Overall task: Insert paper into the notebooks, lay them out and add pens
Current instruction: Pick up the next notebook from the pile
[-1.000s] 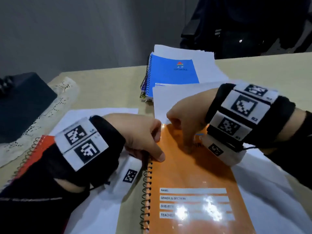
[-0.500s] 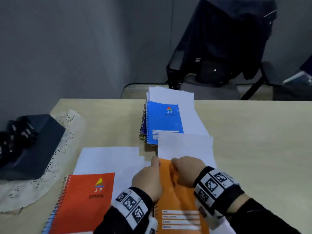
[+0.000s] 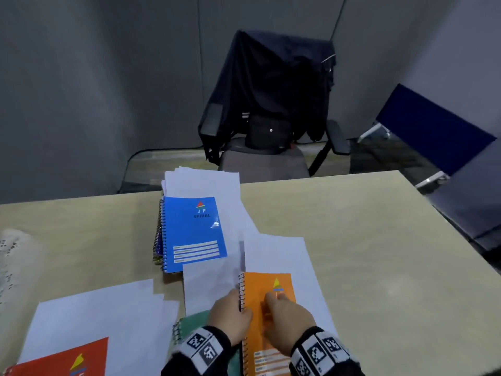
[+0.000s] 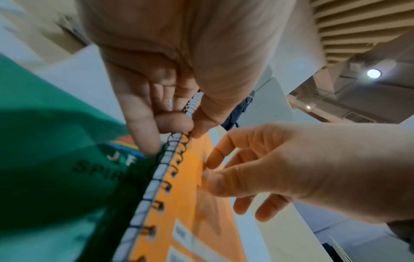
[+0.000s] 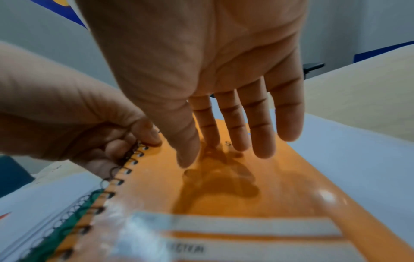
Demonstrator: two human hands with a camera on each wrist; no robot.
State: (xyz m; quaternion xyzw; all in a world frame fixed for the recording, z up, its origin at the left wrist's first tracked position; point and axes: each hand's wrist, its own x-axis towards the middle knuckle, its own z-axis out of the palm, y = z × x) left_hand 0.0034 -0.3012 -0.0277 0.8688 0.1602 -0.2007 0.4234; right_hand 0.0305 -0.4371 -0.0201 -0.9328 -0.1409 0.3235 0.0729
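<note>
An orange spiral notebook [image 3: 267, 287] lies closed on a white sheet [image 3: 276, 253] near the table's front edge. My left hand [image 3: 240, 308] pinches its spiral binding [image 4: 177, 141] between thumb and fingers. My right hand [image 3: 273, 299] rests on the cover with straight fingers [image 5: 233, 134], fingertips touching it. A green notebook [image 3: 192, 325] lies partly under the orange notebook's left side. A blue notebook [image 3: 193, 232] tops a small pile on a stack of paper [image 3: 206, 184] farther back. A red notebook [image 3: 62, 359] lies on a sheet [image 3: 95, 313] at the front left. No pens are in view.
The beige table [image 3: 379, 267] is bare on its right half and ends at a right edge [image 3: 444, 221]. A lace cloth [image 3: 13, 267] lies at the far left. Behind the table stands a chair [image 3: 271, 104] draped with a dark jacket, a bag on its seat.
The view has risen and pulled back. Both hands now sit lower on the orange cover, so its top and logo show. A green notebook now shows beneath its left side.
</note>
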